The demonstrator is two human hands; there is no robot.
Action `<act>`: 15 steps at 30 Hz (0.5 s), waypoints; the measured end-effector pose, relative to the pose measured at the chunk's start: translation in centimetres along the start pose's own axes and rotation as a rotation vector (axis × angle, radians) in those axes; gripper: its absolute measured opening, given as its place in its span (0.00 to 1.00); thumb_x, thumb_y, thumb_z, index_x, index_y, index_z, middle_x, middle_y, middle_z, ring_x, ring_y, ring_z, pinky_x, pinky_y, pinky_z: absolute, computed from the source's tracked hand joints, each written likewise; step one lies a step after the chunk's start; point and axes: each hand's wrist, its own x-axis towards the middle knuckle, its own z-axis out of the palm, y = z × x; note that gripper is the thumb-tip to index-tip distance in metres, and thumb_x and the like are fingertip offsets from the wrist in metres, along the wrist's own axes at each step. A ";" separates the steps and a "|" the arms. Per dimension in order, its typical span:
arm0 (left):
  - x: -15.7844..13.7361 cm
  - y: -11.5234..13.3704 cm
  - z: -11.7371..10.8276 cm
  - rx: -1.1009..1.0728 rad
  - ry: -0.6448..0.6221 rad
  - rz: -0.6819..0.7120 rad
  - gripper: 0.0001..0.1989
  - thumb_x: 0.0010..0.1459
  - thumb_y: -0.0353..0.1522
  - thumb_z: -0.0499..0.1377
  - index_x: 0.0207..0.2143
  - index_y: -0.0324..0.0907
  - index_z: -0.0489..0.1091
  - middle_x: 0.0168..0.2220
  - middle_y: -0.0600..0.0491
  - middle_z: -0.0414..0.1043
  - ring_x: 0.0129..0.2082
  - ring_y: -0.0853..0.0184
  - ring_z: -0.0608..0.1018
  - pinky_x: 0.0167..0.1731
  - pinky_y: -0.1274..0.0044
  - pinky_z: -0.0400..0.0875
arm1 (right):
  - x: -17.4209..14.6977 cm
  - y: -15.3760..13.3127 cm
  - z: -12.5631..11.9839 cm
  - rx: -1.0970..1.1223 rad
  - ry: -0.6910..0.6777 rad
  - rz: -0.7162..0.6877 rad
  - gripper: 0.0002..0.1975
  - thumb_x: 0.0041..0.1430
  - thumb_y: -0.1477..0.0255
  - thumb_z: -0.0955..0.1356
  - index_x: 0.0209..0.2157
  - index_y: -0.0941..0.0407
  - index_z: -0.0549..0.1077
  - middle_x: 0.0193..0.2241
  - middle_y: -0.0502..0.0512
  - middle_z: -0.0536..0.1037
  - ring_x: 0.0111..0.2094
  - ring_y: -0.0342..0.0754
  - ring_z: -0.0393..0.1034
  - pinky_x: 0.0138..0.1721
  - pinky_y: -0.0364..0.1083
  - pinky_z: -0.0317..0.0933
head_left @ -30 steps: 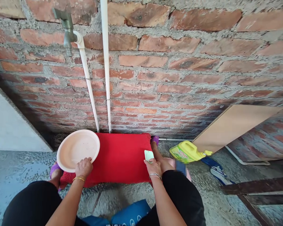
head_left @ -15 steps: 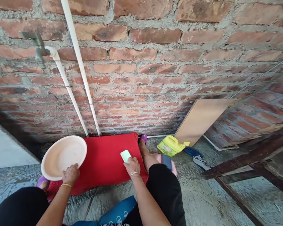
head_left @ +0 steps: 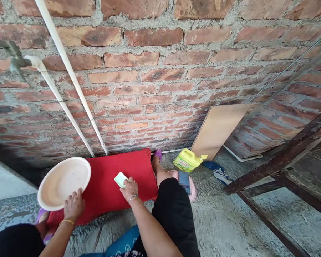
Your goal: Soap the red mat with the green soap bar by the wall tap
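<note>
A red cloth [head_left: 107, 167] is spread in front of me between my feet, its surface looking like a thick towel or mat. On it, my right hand [head_left: 130, 189] grips the near end of a pale green, flat-backed scrubbing brush [head_left: 120, 180] with a small hole at the far corner. The brush's underside is hidden against the cloth. At the cloth's left end sits a wide cream plastic basin [head_left: 46, 194]. My left hand [head_left: 74, 206] is closed over the basin's near right rim, the thumb partly hidden. A little light shows inside the basin, but I cannot tell its contents.
White pipes [head_left: 69, 71] and a tap [head_left: 16, 59] run along the brick wall. To the right stand a yellow jug [head_left: 187, 160], a leaning board [head_left: 219, 128], flip-flops [head_left: 221, 175] and a dark wooden frame [head_left: 283, 160]. A blue seat [head_left: 124, 242] is beneath me.
My right hand has slid the brush leftward over the red cloth. My left hand stays on the basin rim. The whole view has shifted, so the wall and pipes appear farther left.
</note>
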 end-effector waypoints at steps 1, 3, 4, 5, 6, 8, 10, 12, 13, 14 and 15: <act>0.0 -0.1 0.0 0.001 -0.004 0.006 0.24 0.58 0.31 0.48 0.57 0.36 0.62 0.47 0.40 0.71 0.46 0.54 0.73 0.45 0.65 0.62 | -0.1 0.3 -0.4 -0.004 -0.008 0.025 0.18 0.46 0.63 0.72 0.41 0.50 0.74 0.43 0.57 0.71 0.40 0.52 0.68 0.39 0.47 0.58; -0.1 -0.1 0.0 0.001 -0.014 0.008 0.24 0.58 0.32 0.48 0.57 0.36 0.61 0.48 0.40 0.71 0.47 0.54 0.73 0.45 0.65 0.62 | -0.2 1.7 -1.7 0.001 0.007 0.122 0.17 0.47 0.63 0.71 0.40 0.51 0.75 0.44 0.58 0.70 0.43 0.53 0.67 0.42 0.49 0.58; 0.0 -0.1 -0.1 0.002 -0.019 0.005 0.23 0.59 0.32 0.47 0.56 0.36 0.62 0.48 0.40 0.71 0.47 0.54 0.73 0.45 0.65 0.62 | -0.3 2.7 -2.7 0.012 0.027 0.191 0.16 0.47 0.64 0.71 0.40 0.52 0.75 0.44 0.58 0.70 0.43 0.54 0.67 0.43 0.49 0.58; 0.0 0.0 -0.2 0.003 -0.026 -0.002 0.23 0.59 0.32 0.47 0.56 0.36 0.62 0.48 0.41 0.71 0.47 0.54 0.73 0.45 0.65 0.62 | -0.4 3.7 -3.6 0.030 0.055 0.264 0.15 0.48 0.64 0.70 0.40 0.53 0.75 0.44 0.59 0.70 0.43 0.55 0.67 0.43 0.50 0.58; 0.1 0.1 -0.2 0.004 -0.034 -0.012 0.23 0.59 0.32 0.47 0.55 0.37 0.62 0.48 0.41 0.71 0.47 0.54 0.73 0.44 0.65 0.62 | -0.5 4.8 -4.5 0.049 0.084 0.330 0.15 0.49 0.65 0.70 0.40 0.54 0.75 0.44 0.60 0.70 0.43 0.55 0.68 0.43 0.50 0.58; 0.2 0.4 -0.3 0.008 -0.047 -0.030 0.22 0.59 0.33 0.47 0.54 0.37 0.63 0.48 0.41 0.71 0.47 0.53 0.73 0.44 0.65 0.62 | -0.7 6.5 -5.9 0.080 0.128 0.429 0.14 0.52 0.65 0.68 0.40 0.55 0.75 0.43 0.61 0.70 0.42 0.55 0.68 0.43 0.50 0.58; 0.3 0.6 -0.4 0.014 -0.053 -0.041 0.21 0.59 0.34 0.47 0.53 0.37 0.64 0.48 0.41 0.71 0.47 0.53 0.73 0.43 0.64 0.62 | -0.6 7.0 -6.4 0.097 0.149 0.454 0.14 0.54 0.64 0.67 0.40 0.55 0.74 0.43 0.60 0.69 0.40 0.54 0.68 0.43 0.50 0.58; 0.3 0.8 -0.4 0.024 -0.048 -0.039 0.21 0.59 0.34 0.47 0.53 0.37 0.64 0.47 0.41 0.71 0.47 0.53 0.73 0.43 0.64 0.62 | -0.2 6.0 -6.0 0.103 0.166 0.392 0.14 0.54 0.63 0.67 0.40 0.54 0.74 0.42 0.59 0.69 0.40 0.53 0.67 0.43 0.50 0.58; 0.2 0.8 -0.4 0.030 -0.041 -0.036 0.21 0.59 0.34 0.46 0.52 0.37 0.64 0.47 0.41 0.71 0.47 0.53 0.73 0.43 0.64 0.62 | 0.2 5.0 -5.5 0.103 0.170 0.335 0.14 0.54 0.63 0.68 0.40 0.54 0.74 0.42 0.58 0.69 0.41 0.53 0.67 0.43 0.49 0.57; 0.2 0.9 -0.4 0.035 -0.033 -0.032 0.20 0.59 0.33 0.46 0.52 0.37 0.64 0.47 0.41 0.71 0.47 0.53 0.73 0.43 0.64 0.61 | 0.5 3.8 -4.9 0.099 0.165 0.267 0.13 0.53 0.63 0.68 0.39 0.53 0.74 0.42 0.57 0.69 0.41 0.52 0.66 0.44 0.48 0.57; 0.1 0.9 -0.4 0.038 -0.024 -0.028 0.20 0.59 0.33 0.46 0.52 0.37 0.64 0.46 0.41 0.71 0.46 0.53 0.73 0.43 0.64 0.61 | 0.9 2.5 -4.3 0.091 0.151 0.199 0.13 0.52 0.63 0.69 0.39 0.53 0.74 0.42 0.56 0.69 0.42 0.52 0.66 0.44 0.48 0.57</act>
